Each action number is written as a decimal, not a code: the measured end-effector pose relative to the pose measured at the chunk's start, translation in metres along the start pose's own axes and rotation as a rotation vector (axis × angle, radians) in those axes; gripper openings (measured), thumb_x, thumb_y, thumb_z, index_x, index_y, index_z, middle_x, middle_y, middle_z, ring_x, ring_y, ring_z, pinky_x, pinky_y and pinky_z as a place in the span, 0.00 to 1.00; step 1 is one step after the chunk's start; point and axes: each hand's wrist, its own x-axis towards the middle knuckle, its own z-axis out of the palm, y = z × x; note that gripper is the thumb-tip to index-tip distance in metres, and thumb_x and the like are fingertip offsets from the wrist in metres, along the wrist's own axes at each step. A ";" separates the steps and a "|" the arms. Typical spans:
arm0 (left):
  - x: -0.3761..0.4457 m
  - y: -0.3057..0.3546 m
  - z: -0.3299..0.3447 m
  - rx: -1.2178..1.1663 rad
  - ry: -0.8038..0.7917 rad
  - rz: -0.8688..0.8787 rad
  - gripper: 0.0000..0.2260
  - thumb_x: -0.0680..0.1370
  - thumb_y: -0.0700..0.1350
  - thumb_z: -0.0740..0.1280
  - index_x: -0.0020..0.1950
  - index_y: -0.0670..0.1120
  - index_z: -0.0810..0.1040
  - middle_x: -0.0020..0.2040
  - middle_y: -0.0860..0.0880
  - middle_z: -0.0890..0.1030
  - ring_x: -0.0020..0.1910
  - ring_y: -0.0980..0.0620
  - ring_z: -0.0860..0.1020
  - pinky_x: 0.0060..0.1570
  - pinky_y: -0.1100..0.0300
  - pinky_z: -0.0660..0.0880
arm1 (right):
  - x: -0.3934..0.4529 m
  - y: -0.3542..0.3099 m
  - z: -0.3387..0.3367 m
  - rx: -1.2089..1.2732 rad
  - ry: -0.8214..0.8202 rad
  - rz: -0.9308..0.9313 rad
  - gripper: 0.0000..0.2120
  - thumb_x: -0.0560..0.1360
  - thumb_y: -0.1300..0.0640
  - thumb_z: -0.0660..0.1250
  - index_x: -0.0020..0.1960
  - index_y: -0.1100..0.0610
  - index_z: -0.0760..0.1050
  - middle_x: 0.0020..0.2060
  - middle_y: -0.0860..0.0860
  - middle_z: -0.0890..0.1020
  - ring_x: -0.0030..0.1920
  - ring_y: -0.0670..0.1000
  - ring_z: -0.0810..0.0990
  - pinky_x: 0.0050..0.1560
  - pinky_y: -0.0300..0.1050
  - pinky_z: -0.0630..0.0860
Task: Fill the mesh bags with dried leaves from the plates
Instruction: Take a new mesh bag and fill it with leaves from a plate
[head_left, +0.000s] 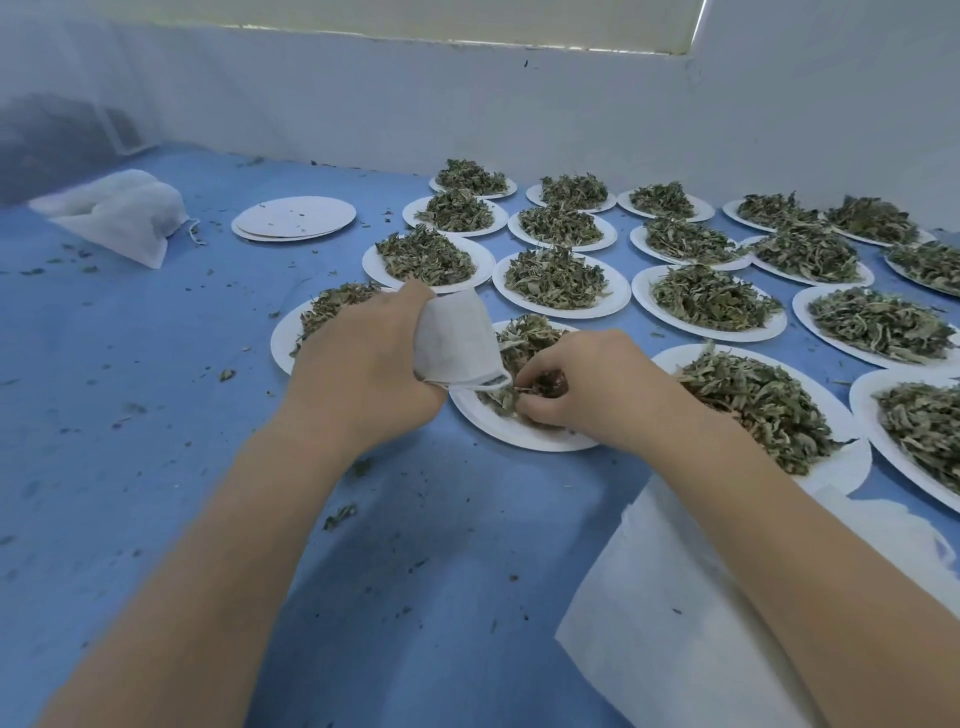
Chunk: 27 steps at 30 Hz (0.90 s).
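The left hand (363, 364) has its grip clamped around a white mesh bag (457, 338), soft woven fabric bunched in the fist, its mouth tilted down toward the nearest paper plate (519, 431). A thin drawstring hem curls along the bag's lower edge. The right hand (587, 389) is down in that plate, fingertips pinched together on a clump of dried leaves (524, 338), crinkled, grey-green and curled, just beside the bag's mouth.

All around sit round white paper plates, each heaped with the same brittle, shredded leaves: one by the right wrist (779, 452), another behind the left hand (291, 332), and rows more running back toward the pale wall (467, 104). The tabletop (156, 415) wears a smooth blue cover dusted with leaf crumbs and flakes.

Far left, filled mesh bags (119, 213) lie plump and pillowy, a drawstring trailing from one. Near them rests a flat stack of bare paper plates (293, 218). Under the right forearm lies a pile of flat white mesh fabric (649, 597), soft-edged and layered.
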 end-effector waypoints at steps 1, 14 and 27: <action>0.000 0.000 0.001 0.011 -0.013 0.010 0.17 0.68 0.44 0.70 0.55 0.47 0.71 0.44 0.50 0.75 0.45 0.44 0.74 0.41 0.49 0.74 | -0.001 -0.001 0.001 0.014 0.010 -0.004 0.12 0.73 0.49 0.67 0.56 0.46 0.80 0.34 0.44 0.72 0.41 0.46 0.71 0.41 0.39 0.70; 0.000 0.004 0.013 0.237 -0.074 0.076 0.19 0.69 0.46 0.69 0.57 0.48 0.68 0.48 0.49 0.75 0.45 0.44 0.75 0.35 0.56 0.68 | -0.011 0.004 -0.035 0.161 0.180 -0.166 0.08 0.73 0.55 0.70 0.50 0.46 0.83 0.42 0.47 0.84 0.41 0.45 0.80 0.46 0.35 0.72; -0.007 0.033 0.023 -0.156 0.157 0.023 0.26 0.64 0.59 0.63 0.54 0.43 0.72 0.45 0.47 0.78 0.42 0.45 0.76 0.39 0.53 0.72 | -0.010 -0.013 -0.026 0.646 0.185 -0.191 0.11 0.76 0.56 0.66 0.53 0.41 0.80 0.39 0.51 0.85 0.32 0.46 0.75 0.33 0.35 0.70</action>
